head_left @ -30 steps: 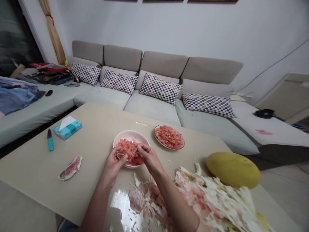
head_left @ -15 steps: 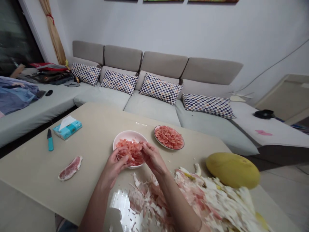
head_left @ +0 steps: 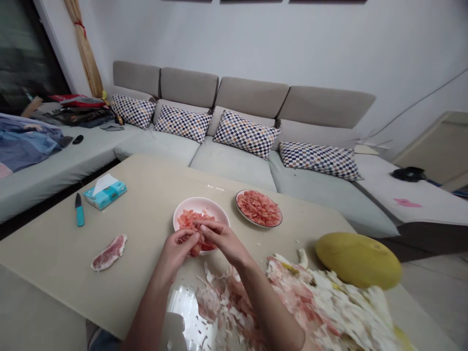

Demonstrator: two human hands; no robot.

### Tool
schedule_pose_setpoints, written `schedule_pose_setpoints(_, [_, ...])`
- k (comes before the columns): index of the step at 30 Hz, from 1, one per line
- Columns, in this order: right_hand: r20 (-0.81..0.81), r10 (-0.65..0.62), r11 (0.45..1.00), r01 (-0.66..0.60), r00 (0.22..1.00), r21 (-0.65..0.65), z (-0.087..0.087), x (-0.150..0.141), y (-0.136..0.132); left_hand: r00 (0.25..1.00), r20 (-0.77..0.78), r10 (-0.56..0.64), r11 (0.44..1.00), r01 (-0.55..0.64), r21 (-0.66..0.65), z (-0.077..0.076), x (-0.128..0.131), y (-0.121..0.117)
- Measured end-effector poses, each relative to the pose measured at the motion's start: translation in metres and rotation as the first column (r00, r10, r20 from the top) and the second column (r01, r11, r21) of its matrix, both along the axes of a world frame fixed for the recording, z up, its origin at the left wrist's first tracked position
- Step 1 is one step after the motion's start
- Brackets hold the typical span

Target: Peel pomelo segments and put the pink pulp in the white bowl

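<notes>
Above the near side of a white bowl (head_left: 223, 214), my two hands meet at the fingertips. My left hand (head_left: 179, 251) is closed on a piece of pink pomelo flesh (head_left: 195, 249), which shows just beneath its fingers. Pinching at the same piece from the other side, my right hand (head_left: 223, 241) partly hides it. Loose pomelo pulp (head_left: 190, 218) lies in the bowl. Behind and to the right stands a dark-rimmed plate (head_left: 281, 219) heaped with pink pulp (head_left: 259, 207). A pomelo segment (head_left: 109, 252) in its pale skin rests to the left.
A large yellow pomelo (head_left: 358, 260) sits at the right, beside a pile of peel and membrane scraps (head_left: 321, 297) spreading under my right forearm. At the table's left are a knife (head_left: 79, 210) with a turquoise handle and a tissue pack (head_left: 105, 192). A sofa (head_left: 234, 168) runs behind the table.
My hands have come together over the bowl; the right moved left and slightly down until its fingertips met the left's. The whole view has shifted slightly.
</notes>
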State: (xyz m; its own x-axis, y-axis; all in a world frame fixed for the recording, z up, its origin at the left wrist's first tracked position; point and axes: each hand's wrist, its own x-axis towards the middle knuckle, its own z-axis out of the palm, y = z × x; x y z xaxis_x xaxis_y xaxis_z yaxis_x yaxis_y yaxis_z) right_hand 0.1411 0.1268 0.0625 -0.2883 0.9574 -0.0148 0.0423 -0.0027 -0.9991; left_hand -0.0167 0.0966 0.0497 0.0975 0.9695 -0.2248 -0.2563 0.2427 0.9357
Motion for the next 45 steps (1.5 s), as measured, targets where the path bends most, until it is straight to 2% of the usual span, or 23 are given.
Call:
schedule_pose_setpoints(2, [0.045,-0.029,0.999,0.027,0.999,0.045,0.001,0.0,0.001,0.998,0.062,-0.002,1.0,0.004,-0.028,-0.001,-0.002,0.0])
schedule_pose_setpoints(6, [0.157,-0.165,0.975,0.137,0.974,0.172,-0.001,0.001,-0.003,0.985,0.164,0.055,0.996,-0.044,-0.073,-0.005,-0.003,0.002])
schedule_pose_setpoints(10, [0.224,-0.105,0.981,0.064,0.969,0.183,0.0,-0.001,-0.017,0.98,0.172,0.103,0.993,-0.092,-0.069,-0.006,-0.002,0.002])
schedule_pose_setpoints(15, [0.244,-0.202,0.956,0.138,0.948,0.257,0.003,-0.008,-0.024,0.984,0.154,0.095,0.994,-0.085,-0.069,-0.005,0.0,0.001])
schedule_pose_setpoints(20, [0.282,-0.221,0.942,0.129,0.934,0.309,0.002,-0.012,-0.023,0.987,0.14,0.082,0.995,-0.072,-0.073,-0.003,0.002,0.0])
schedule_pose_setpoints(23, [0.318,-0.288,0.909,0.153,0.903,0.389,0.0,-0.014,-0.024,0.985,0.126,0.12,0.992,-0.114,-0.053,-0.002,0.005,0.0])
schedule_pose_setpoints(25, [0.334,-0.36,0.863,0.175,0.871,0.473,0.0,-0.015,-0.025,0.981,0.11,0.162,0.986,-0.158,-0.043,-0.002,0.007,0.0])
schedule_pose_setpoints(28, [0.284,-0.409,0.813,0.205,0.867,0.544,0.006,-0.013,-0.027,0.972,0.083,0.218,0.976,-0.216,-0.031,-0.004,0.008,0.001])
schedule_pose_setpoints(31, [0.227,-0.394,0.82,0.228,0.891,0.525,0.011,-0.007,-0.029,0.975,0.061,0.216,0.976,-0.215,-0.018,-0.006,0.007,0.002])
schedule_pose_setpoints(36, [0.228,-0.346,0.874,0.225,0.91,0.43,0.009,0.003,-0.027,0.982,-0.015,0.188,0.982,-0.188,0.016,-0.012,0.007,0.006])
schedule_pose_setpoints(40, [0.23,-0.324,0.898,0.222,0.918,0.379,0.004,0.005,-0.025,0.965,-0.212,0.154,0.98,-0.121,0.159,-0.013,0.007,0.006])
schedule_pose_setpoints(42, [0.237,-0.321,0.898,0.215,0.917,0.384,0.003,0.005,-0.025,0.958,-0.252,0.139,0.969,-0.079,0.234,-0.01,0.007,0.005])
schedule_pose_setpoints(45, [0.253,-0.34,0.869,0.2,0.906,0.452,0.003,0.004,-0.025,0.959,-0.266,0.096,0.95,-0.008,0.312,-0.007,0.006,0.004])
